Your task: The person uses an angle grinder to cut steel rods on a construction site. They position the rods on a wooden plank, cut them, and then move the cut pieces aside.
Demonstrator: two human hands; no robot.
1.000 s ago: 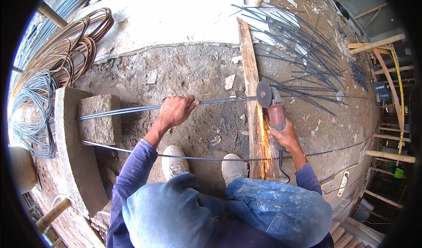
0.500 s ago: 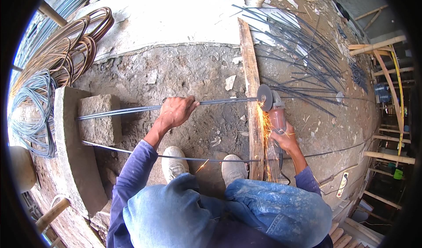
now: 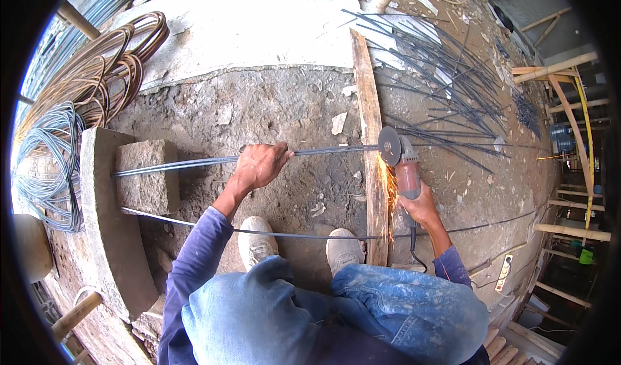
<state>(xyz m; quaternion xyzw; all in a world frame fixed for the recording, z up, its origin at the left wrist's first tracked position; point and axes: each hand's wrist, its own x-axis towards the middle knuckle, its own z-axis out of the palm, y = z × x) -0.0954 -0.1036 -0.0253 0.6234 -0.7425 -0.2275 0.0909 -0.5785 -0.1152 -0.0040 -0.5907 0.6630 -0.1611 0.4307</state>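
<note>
My left hand [image 3: 262,164] is closed around a thin bundle of steel rods [image 3: 333,150] and holds it across the ground in front of my shoes. At its left end the bundle lies over a rough concrete block [image 3: 147,177]; its right part rests on a wooden plank [image 3: 370,112]. My right hand [image 3: 419,203] grips an angle grinder [image 3: 407,176]. The grinder's dark disc [image 3: 389,146] meets the rods at the plank, and orange sparks [image 3: 388,187] spray down from there. A single longer rod [image 3: 297,236] runs across in front of my shoes.
Many cut rods [image 3: 446,87] lie loosely beyond the plank at right. Coiled wire [image 3: 48,164] and brown coils [image 3: 126,61] lie at left beside a long concrete slab [image 3: 113,229]. A power strip [image 3: 503,272] sits at right, near bamboo poles [image 3: 572,232].
The spark stream has become shorter, and stray sparks near my shoes and right hand are gone. The grinder has tilted very slightly; both hands stay nearly in place.
</note>
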